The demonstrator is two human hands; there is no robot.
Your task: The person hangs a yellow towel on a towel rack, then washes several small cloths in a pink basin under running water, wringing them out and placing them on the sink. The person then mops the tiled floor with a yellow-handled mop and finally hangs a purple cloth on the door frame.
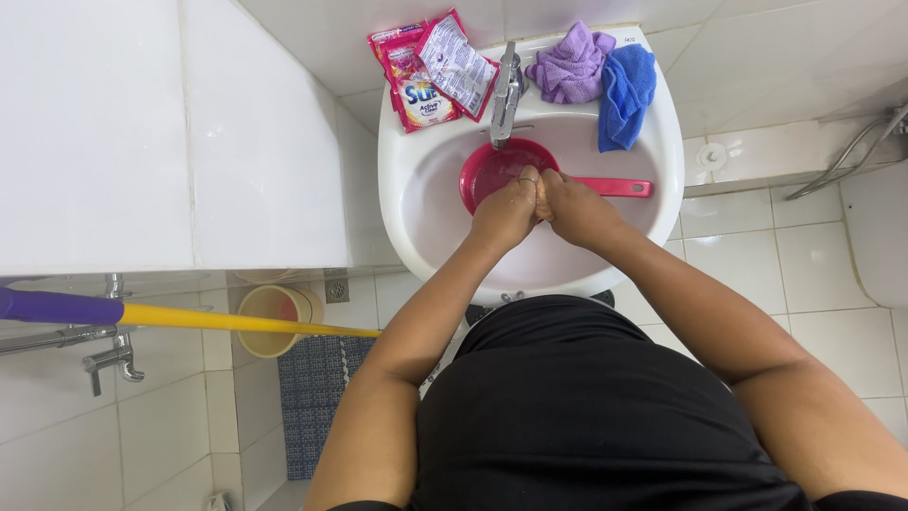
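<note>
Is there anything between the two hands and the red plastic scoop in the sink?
Nothing visible. The left hand and right hand are pressed together just above the red plastic scoop with the long handle inside the white ceramic sink, under the metal tap.

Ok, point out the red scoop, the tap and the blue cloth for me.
red scoop (492, 170), head view, on the inner bowl left of the hands.
tap (506, 95), head view, on the middle of the metal spout.
blue cloth (624, 95), head view, on the middle of the folded fabric.
</note>
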